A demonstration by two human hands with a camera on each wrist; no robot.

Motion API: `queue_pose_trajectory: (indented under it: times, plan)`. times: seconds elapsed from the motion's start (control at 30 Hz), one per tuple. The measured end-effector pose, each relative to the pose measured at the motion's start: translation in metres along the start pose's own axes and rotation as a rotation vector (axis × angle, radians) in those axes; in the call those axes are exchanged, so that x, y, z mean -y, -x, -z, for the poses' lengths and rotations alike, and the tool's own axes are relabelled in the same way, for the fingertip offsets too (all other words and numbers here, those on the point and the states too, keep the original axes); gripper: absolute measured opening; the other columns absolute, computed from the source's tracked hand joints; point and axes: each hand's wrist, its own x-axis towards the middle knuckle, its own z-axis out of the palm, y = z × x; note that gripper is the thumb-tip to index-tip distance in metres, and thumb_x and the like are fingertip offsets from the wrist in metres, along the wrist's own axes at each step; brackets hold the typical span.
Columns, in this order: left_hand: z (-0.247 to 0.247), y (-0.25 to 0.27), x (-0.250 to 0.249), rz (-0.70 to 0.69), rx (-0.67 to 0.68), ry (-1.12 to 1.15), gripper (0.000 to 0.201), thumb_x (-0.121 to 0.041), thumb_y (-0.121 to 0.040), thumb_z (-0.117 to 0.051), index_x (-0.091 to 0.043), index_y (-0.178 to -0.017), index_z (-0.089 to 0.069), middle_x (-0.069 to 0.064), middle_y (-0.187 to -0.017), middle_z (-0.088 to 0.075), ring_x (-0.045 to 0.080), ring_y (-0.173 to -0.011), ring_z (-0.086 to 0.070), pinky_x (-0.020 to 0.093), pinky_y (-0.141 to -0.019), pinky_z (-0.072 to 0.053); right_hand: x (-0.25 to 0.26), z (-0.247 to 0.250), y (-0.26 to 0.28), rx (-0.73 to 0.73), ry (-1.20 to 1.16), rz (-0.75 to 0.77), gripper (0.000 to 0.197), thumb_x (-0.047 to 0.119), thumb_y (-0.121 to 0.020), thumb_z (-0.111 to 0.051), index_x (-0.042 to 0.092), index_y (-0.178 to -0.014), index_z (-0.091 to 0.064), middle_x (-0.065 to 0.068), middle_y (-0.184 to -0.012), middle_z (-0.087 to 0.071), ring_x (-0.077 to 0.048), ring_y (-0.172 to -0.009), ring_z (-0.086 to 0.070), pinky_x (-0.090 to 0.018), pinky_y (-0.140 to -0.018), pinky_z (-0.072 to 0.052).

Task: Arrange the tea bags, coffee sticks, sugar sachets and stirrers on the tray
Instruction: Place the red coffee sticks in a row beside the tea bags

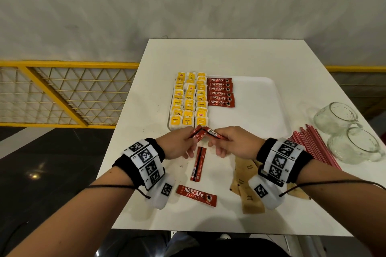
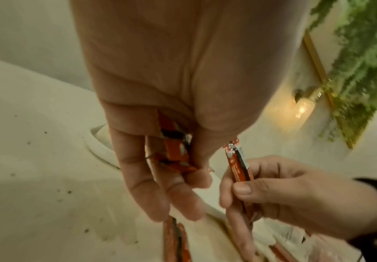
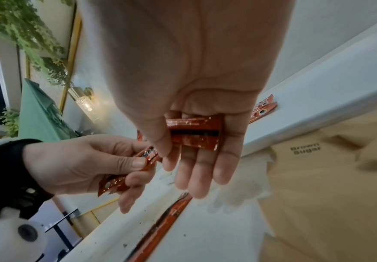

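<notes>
Nearest, a loose coffee stick [image 1: 196,195] and brown sugar sachets [image 1: 248,185] lie on the table [image 1: 229,54]. Above them the left hand [image 1: 177,145] and right hand [image 1: 236,144] each pinch joined coffee sticks [image 1: 205,132]; a hard tug might tear one open. Beyond, the tray [image 1: 250,98] holds tea bags [image 1: 189,101]; stirrers [image 1: 309,142] and glass mugs [image 1: 336,117] crowd the right.
</notes>
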Motion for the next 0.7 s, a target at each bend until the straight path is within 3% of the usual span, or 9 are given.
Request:
queue_pose_trajectory:
  times: [0.07,0.13,0.2,0.27,0.33,0.47,0.57,0.63,0.7]
  plan:
    - [0.002,0.000,-0.004,0.012,-0.052,0.086,0.018,-0.015,-0.103,-0.036,-0.018,-0.088,-0.044,0.002,-0.082,-0.050,0.015,-0.068,-0.053,0.030,-0.065,-0.053,0.002,0.002,0.000,-0.049,0.016,0.004,0.022,0.027,-0.100,-0.046,0.014,-0.102,-0.064,0.003,-0.071,-0.062,-0.014,-0.066,-0.059,-0.030,-0.070,-0.050]
    - [0.004,-0.002,-0.010,0.038,-0.087,0.205,0.017,-0.015,-0.101,-0.038,-0.018,-0.085,-0.044,0.002,-0.079,-0.045,0.013,-0.063,-0.046,0.028,-0.060,-0.050,0.007,0.006,0.001,-0.104,0.060,0.010,0.032,0.043,-0.099,-0.043,0.018,-0.103,-0.063,0.002,-0.086,-0.064,-0.016,-0.082,-0.060,-0.032,-0.079,-0.047]
    - [0.006,-0.004,-0.017,0.045,-0.121,0.355,0.015,-0.017,-0.099,-0.042,-0.017,-0.084,-0.046,0.001,-0.073,-0.041,0.012,-0.056,-0.041,0.029,-0.055,-0.046,0.013,0.010,0.003,-0.147,0.009,-0.012,0.046,0.054,-0.097,-0.033,0.019,-0.102,-0.063,0.013,-0.091,-0.064,-0.008,-0.088,-0.056,-0.029,-0.083,-0.043]
    - [0.007,-0.007,-0.022,0.020,-0.179,0.475,0.015,-0.024,-0.097,-0.048,-0.017,-0.084,-0.050,-0.002,-0.067,-0.038,0.011,-0.050,-0.037,0.028,-0.051,-0.041,0.014,0.014,0.001,-0.195,-0.084,-0.028,0.053,0.051,-0.100,-0.022,0.017,-0.097,-0.063,0.025,-0.070,-0.056,0.000,-0.071,-0.049,-0.019,-0.071,-0.034]
    - [0.009,-0.011,-0.025,-0.004,-0.283,0.534,0.019,-0.029,-0.091,-0.061,-0.017,-0.083,-0.050,-0.004,-0.061,-0.035,0.011,-0.047,-0.034,0.026,-0.048,-0.038,0.012,0.018,-0.003,-0.248,-0.173,-0.020,0.046,0.043,-0.103,-0.025,0.016,-0.091,-0.060,0.021,-0.061,-0.048,0.002,-0.062,-0.044,-0.017,-0.065,-0.030]
    - [0.014,-0.018,-0.029,0.005,-0.492,0.722,0.037,-0.029,-0.088,-0.069,-0.022,-0.066,-0.039,-0.005,-0.053,-0.030,0.013,-0.045,-0.027,0.025,-0.045,-0.032,0.012,0.029,-0.007,-0.282,-0.178,0.067,0.029,0.029,-0.102,-0.040,0.005,-0.089,-0.050,0.008,-0.070,-0.049,-0.004,-0.061,-0.045,-0.024,-0.062,-0.039]
    - [0.015,-0.018,-0.034,-0.028,-0.495,0.661,0.044,-0.044,-0.086,-0.068,-0.022,-0.058,-0.042,-0.008,-0.047,-0.028,0.011,-0.040,-0.026,0.023,-0.042,-0.029,0.015,0.035,-0.007,-0.292,-0.170,0.102,0.024,0.025,-0.101,-0.043,0.005,-0.090,-0.052,0.004,-0.073,-0.055,-0.008,-0.059,-0.048,-0.021,-0.058,-0.040]
    - [0.012,-0.018,-0.037,-0.068,-0.432,0.569,0.038,-0.048,-0.083,-0.070,-0.013,-0.071,-0.058,-0.008,-0.046,-0.030,0.011,-0.040,-0.027,0.023,-0.043,-0.030,0.016,0.038,-0.006,-0.292,-0.156,0.124,0.021,0.024,-0.100,-0.045,0.013,-0.085,-0.054,0.004,-0.069,-0.056,-0.004,-0.055,-0.045,-0.017,-0.056,-0.037]
    - [0.010,-0.021,-0.038,-0.076,-0.420,0.505,0.036,-0.040,-0.081,-0.074,-0.006,-0.090,-0.066,-0.010,-0.043,-0.035,0.011,-0.040,-0.032,0.023,-0.043,-0.032,0.017,0.041,-0.006,-0.285,-0.133,0.138,0.021,0.024,-0.099,-0.048,0.017,-0.081,-0.055,0.004,-0.066,-0.056,0.000,-0.051,-0.041,-0.013,-0.053,-0.034]
